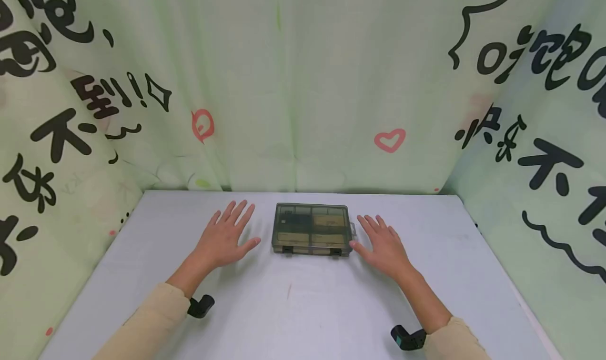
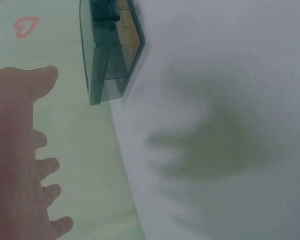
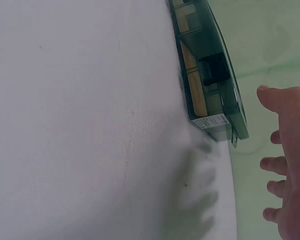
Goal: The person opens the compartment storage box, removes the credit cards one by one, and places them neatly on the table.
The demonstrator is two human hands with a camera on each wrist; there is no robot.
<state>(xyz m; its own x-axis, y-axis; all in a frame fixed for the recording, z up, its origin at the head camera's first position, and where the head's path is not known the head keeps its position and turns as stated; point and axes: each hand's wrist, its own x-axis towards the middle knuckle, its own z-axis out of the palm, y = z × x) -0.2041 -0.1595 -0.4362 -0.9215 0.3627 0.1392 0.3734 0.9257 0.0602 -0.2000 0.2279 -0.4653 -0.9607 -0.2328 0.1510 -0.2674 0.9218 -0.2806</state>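
A dark, see-through plastic compartment box (image 1: 311, 229) lies flat near the table's back edge, its lid down and two black latches along the front. Tan pieces and one dark piece show through the lid. To its left, my left hand (image 1: 227, 239) hovers with fingers spread, apart from the box. On the other side my right hand (image 1: 382, 247) holds its fingers straight, the thumb tip right at the box's front right corner in the head view. A white label (image 3: 211, 121) marks the box's end in the right wrist view. Neither hand grips anything.
The white table (image 1: 293, 307) is bounded at the back and sides by pale green curtains (image 1: 293, 86) with black lettering and red hearts. A black wrist camera (image 1: 201, 306) sits on the left wrist, another camera (image 1: 408, 338) on the right.
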